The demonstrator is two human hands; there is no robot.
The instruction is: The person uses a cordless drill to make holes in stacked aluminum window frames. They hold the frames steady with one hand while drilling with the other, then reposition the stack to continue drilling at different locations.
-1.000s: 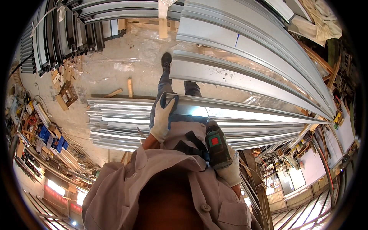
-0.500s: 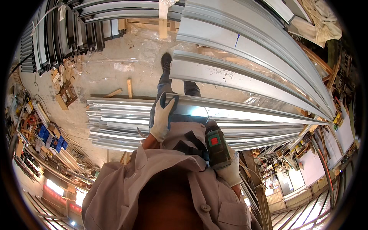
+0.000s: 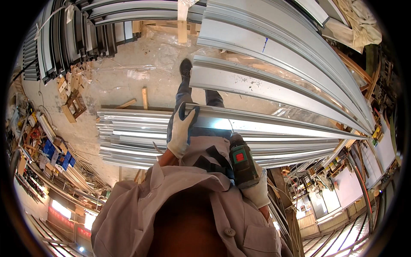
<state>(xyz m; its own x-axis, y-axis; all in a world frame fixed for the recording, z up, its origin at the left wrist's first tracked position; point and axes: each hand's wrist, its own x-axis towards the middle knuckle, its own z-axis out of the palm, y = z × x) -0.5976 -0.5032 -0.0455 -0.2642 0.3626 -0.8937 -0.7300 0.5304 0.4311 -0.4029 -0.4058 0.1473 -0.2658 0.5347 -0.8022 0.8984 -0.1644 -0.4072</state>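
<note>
My left hand point(image 3: 182, 132), in a white glove, grips the near-left end of a long silvery metal profile point(image 3: 265, 124). Its thumb and fingers bend over the profile's upper edge. In my gloved right hand point(image 3: 259, 192) is a dark green and black cordless drill point(image 3: 240, 159) with a red patch on its back. The thin drill bit points away from me at the profile's face, a little right of my left hand. A bright bluish light falls on the metal there. Whether the tip touches the metal I cannot tell.
Behind the held piece lies a stack of similar profiles point(image 3: 128, 132). Wider grey profiles point(image 3: 239, 79) fan out ahead and to the right. Dark profiles point(image 3: 55, 38) stand at the far left. Wood scraps point(image 3: 75, 107) and clear plastic film point(image 3: 139, 73) lie on the concrete floor.
</note>
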